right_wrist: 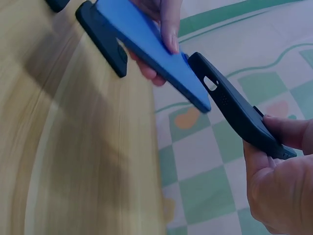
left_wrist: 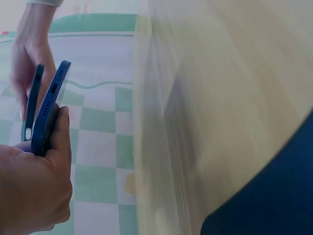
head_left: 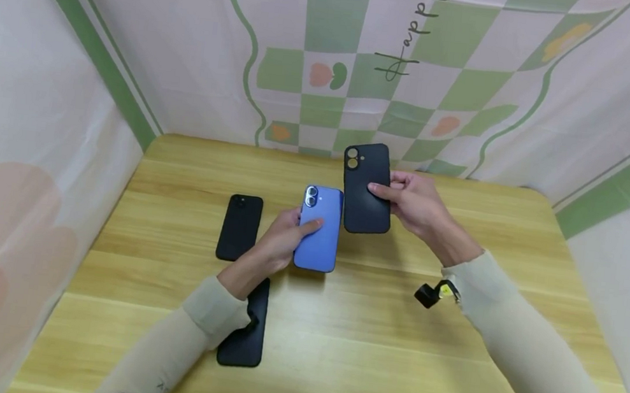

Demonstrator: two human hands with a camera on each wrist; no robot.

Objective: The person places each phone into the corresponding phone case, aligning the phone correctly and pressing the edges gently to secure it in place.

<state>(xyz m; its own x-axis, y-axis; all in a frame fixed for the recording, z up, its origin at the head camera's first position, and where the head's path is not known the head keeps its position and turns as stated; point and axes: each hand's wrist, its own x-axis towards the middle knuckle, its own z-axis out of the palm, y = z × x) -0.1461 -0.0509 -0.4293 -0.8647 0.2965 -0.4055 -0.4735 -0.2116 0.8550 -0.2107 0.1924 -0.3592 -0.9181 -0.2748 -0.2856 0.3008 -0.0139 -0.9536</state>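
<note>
My left hand [head_left: 280, 239] grips a blue phone [head_left: 316, 249] by its left edge, the thumb lying across its back. The phone's two camera lenses face up at its top left. In my right hand [head_left: 417, 202] is a black phone case [head_left: 361, 206], pinched along its right side with the thumb on its outer back. Light shows through the case's camera openings. The case [right_wrist: 234, 110] and the phone [right_wrist: 146, 46] are close side by side above the table, the case slightly farther back. The left wrist view shows the phone's port edge [left_wrist: 51, 100].
A dark phone-shaped object [head_left: 239, 227] lies on the wooden table [head_left: 367, 356] left of my left hand. Another black one [head_left: 241, 346] lies nearer, partly under my left sleeve. A patterned curtain [head_left: 333, 25] hangs behind the table. A small black device [head_left: 427, 295] hangs at my right cuff.
</note>
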